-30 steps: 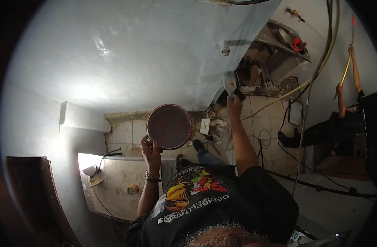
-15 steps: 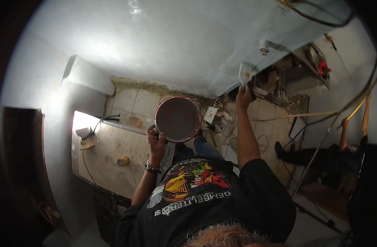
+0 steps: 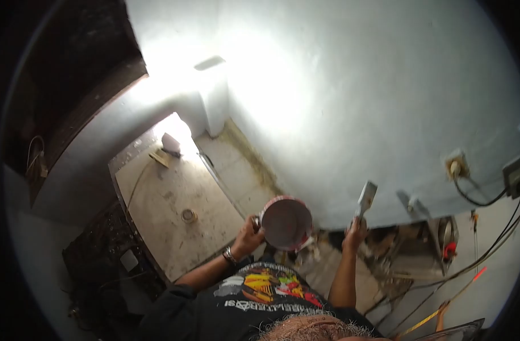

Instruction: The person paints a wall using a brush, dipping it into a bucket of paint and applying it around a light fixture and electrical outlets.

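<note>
left hand (image 3: 249,236) grips bucket (image 3: 285,204); right hand (image 3: 355,232), right of it, grips brush (image 3: 367,195), seemingly mid-painting; another stroke may call for dipping.

Passage seems possible between bucket (image 3: 286,223) and flat tool (image 3: 366,198).

White capital lettering (image 3: 260,305) across black T-shirt (image 3: 206,315), lower centre of frame, upside down to camera, reads roughly "EMBELITERASI", the A set in a circle, right end unclear, sits just below multicoloured print (image 3: 259,287), nothing else legible
</note>
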Available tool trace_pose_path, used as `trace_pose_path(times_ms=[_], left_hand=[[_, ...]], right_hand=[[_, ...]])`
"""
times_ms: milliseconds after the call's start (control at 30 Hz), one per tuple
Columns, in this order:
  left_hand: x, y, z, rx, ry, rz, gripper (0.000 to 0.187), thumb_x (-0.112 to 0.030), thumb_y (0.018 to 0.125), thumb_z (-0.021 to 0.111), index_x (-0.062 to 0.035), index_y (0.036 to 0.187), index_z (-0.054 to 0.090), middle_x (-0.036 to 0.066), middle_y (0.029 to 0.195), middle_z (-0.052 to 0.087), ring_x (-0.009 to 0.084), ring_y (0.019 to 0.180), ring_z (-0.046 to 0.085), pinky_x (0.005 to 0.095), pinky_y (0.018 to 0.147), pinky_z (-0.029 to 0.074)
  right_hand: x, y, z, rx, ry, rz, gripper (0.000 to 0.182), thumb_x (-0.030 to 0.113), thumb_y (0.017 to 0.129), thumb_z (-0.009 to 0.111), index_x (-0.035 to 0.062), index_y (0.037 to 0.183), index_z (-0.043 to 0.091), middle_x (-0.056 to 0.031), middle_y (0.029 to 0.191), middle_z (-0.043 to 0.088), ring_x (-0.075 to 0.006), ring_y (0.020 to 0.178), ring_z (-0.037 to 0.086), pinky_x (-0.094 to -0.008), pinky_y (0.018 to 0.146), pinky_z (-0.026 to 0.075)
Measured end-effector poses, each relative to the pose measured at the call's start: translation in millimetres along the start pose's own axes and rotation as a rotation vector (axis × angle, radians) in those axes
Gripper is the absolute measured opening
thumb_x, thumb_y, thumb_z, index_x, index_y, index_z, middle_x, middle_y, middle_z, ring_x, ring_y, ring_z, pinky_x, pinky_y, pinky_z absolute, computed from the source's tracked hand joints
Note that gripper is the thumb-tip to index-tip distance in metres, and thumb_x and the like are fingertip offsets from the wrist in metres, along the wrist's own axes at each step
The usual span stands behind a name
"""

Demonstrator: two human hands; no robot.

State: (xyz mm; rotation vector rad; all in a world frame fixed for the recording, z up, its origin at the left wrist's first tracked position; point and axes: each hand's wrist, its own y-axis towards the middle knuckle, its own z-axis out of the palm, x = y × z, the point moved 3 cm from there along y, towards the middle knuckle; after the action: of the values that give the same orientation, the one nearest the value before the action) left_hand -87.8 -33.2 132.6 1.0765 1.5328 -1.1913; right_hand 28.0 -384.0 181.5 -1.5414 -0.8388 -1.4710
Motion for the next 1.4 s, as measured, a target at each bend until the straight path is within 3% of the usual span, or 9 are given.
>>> trace_pose_path(times_ms=[100,200,367,800,933,1100,1200,1300,1400], left_hand=[[-26.8,0.8,-13.5,0.038,0.144,-0.001,0.043,-0.02,0.086,0.065,-0.0038,0.121,0.045,0.009,0.083,0.06,0.0193,0.075,0.06,0.0342,0.067,0.049],[-26.1,7.3,-18.9,0.045,-0.026,0.036,0.044,-0.021,0.086,0.064,-0.0038,0.121,0.044,0.011,0.087,0.064,0.0196,0.079,0.064,0.0342,0.071,0.051],[-48.7,12.5,-34.8,0.072,-0.123,0.097,0.044,-0.022,0.087,0.064,-0.0017,0.121,0.043,0.011,0.081,0.064,0.0176,0.074,0.063,0.0342,0.067,0.051],[-44.4,16.8,-46.2,0.009,-0.218,0.093,0.044,-0.015,0.085,0.064,0.0022,0.121,0.045,0.008,0.076,0.061,0.0129,0.066,0.059,0.0298,0.058,0.049],[-38.7,18.2,-42.3,0.024,-0.206,0.072,0.045,-0.015,0.084,0.065,0.0014,0.121,0.045,0.008,0.075,0.06,0.0157,0.066,0.059,0.0322,0.059,0.048],[-14.4,28.2,-35.1,0.021,-0.169,0.071,0.047,-0.018,0.082,0.067,0.0001,0.121,0.046,0.009,0.076,0.061,0.0184,0.068,0.059,0.0351,0.062,0.048],[-18.7,29.4,-35.7,0.02,-0.11,0.069,0.049,-0.019,0.082,0.068,-0.0003,0.12,0.046,0.01,0.076,0.061,0.0184,0.068,0.06,0.0355,0.063,0.048],[-33.5,36.4,-34.6,0.006,-0.083,0.058,0.049,-0.019,0.081,0.069,0.0001,0.12,0.045,0.01,0.077,0.062,0.0173,0.067,0.06,0.0348,0.062,0.049],[-41.3,41.7,-36.1,0.015,-0.112,0.062,0.049,-0.019,0.082,0.068,0.0007,0.12,0.044,0.01,0.076,0.063,0.0167,0.066,0.061,0.0343,0.06,0.049]], right_hand=[[7.7,-17.4,15.0,0.093,-0.093,0.002,0.011,0.022,0.091,0.059,0.0134,0.088,0.052,0.0083,0.064,0.041,-0.0027,0.046,0.031,-0.0212,0.038,0.027],[-2.7,-6.3,25.6,0.15,-0.171,-0.119,0.014,0.022,0.089,0.061,0.0114,0.083,0.053,0.0065,0.061,0.04,-0.0033,0.045,0.033,-0.0215,0.039,0.026],[56.3,-37.9,67.0,0.285,-0.018,-0.147,0.019,0.024,0.091,0.06,0.01,0.082,0.053,0.0073,0.058,0.036,-0.0028,0.041,0.029,-0.022,0.038,0.022],[205.5,-47.1,89.5,0.346,0.334,-0.379,0.019,0.015,0.091,0.055,0.0025,0.105,0.053,0.0025,0.065,0.038,-0.0054,0.048,0.028,-0.0221,0.042,0.023],[178.4,-53.4,97.8,0.36,0.313,-0.243,0.03,0.014,0.089,0.055,-0.0012,0.115,0.052,0.0035,0.065,0.037,-0.0052,0.048,0.028,-0.022,0.042,0.023],[84.5,-70.9,98.7,0.35,0.226,0.115,0.011,0.018,0.088,0.06,0.0075,0.089,0.059,0.0037,0.062,0.043,-0.0052,0.044,0.034,-0.0221,0.04,0.025],[48.5,-83.7,96.8,0.357,0.018,0.148,0.015,0.014,0.091,0.051,0.0074,0.102,0.059,0.0003,0.069,0.051,-0.0071,0.048,0.042,-0.0214,0.041,0.032],[54.8,-90.2,98.9,0.495,0.067,0.228,0.023,0.017,0.09,0.052,0.0075,0.11,0.057,-0.0005,0.074,0.054,-0.0073,0.053,0.045,-0.022,0.043,0.036],[79.1,-87.6,104.8,0.44,-0.01,0.138,0.035,0.015,0.089,0.052,0.0064,0.122,0.05,-0.0039,0.085,0.055,-0.0083,0.055,0.047,-0.0234,0.045,0.038]])
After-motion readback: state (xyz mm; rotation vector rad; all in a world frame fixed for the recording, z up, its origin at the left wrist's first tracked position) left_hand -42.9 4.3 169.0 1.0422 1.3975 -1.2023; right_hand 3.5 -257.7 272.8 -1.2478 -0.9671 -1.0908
